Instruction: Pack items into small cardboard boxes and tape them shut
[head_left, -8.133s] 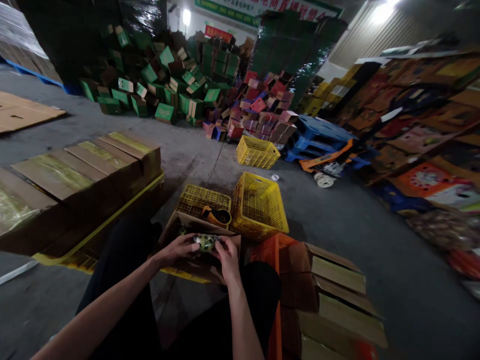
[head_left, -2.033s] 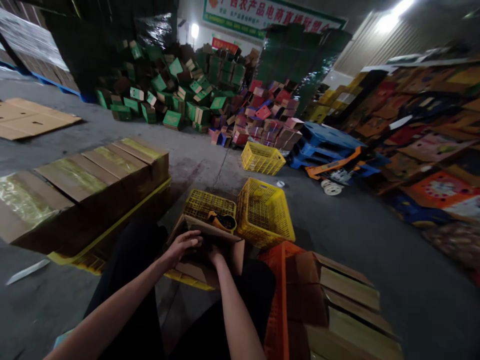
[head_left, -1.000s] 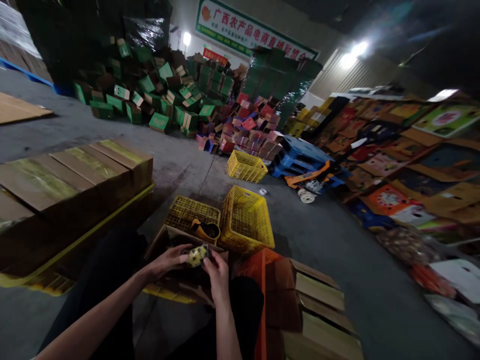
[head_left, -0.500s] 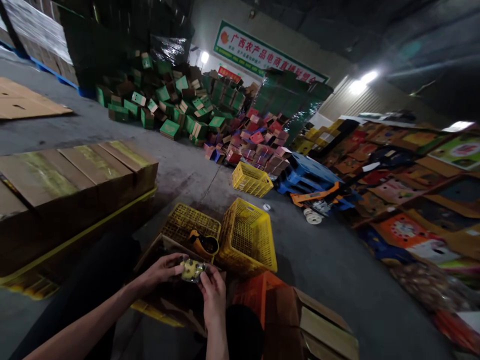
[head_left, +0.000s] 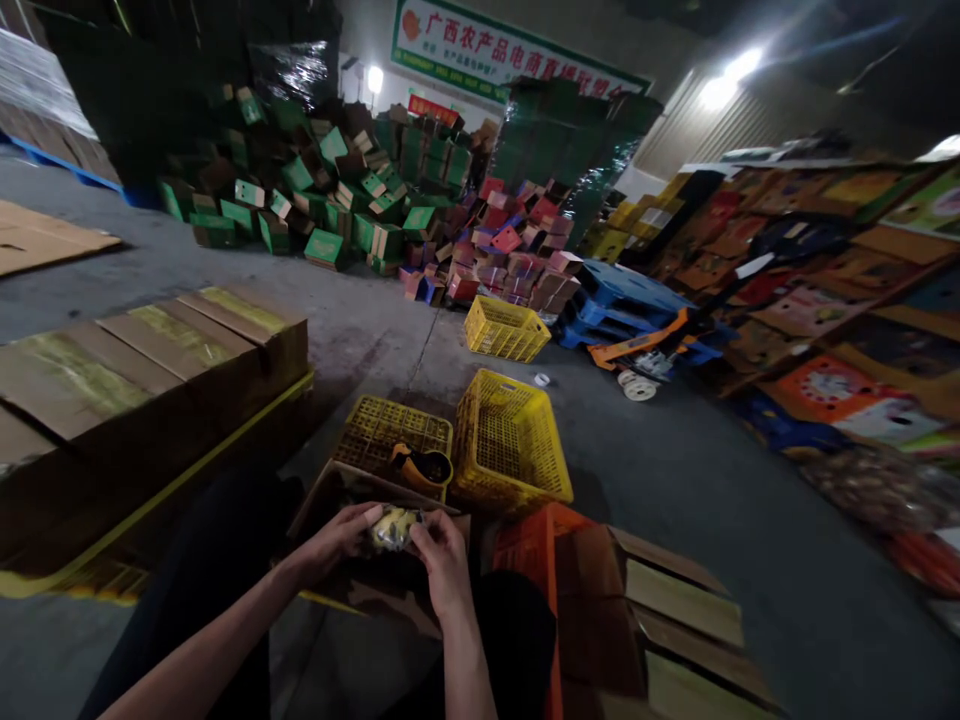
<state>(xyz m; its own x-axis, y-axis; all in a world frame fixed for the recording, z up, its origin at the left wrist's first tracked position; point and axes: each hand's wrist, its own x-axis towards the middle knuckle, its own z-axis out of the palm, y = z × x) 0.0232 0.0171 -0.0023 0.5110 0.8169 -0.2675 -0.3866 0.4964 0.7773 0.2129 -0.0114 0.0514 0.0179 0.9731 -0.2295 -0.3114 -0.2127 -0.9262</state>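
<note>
Between my knees stands an open cardboard box (head_left: 375, 590). Above it my left hand (head_left: 335, 538) and my right hand (head_left: 444, 558) both grip a small yellowish, dark-spotted object (head_left: 394, 527); it looks like a fruit in clear wrapping, but blur keeps me from being sure. The fingers of both hands curl around it from either side. Much of the object is hidden by my fingertips. The box's inside is dark and I cannot make out its contents.
A yellow crate (head_left: 510, 440) stands tilted just beyond the box, beside a lower yellow crate (head_left: 382, 430) holding an orange tape dispenser (head_left: 424, 467). An orange crate (head_left: 525, 550) and cardboard boxes (head_left: 660, 610) sit to my right. Taped cartons (head_left: 150, 360) lie left. Box piles fill the background.
The hands came up out of the box holding the spotted object and now keep it just above the box. The camera has tilted back down since half a second ago.
</note>
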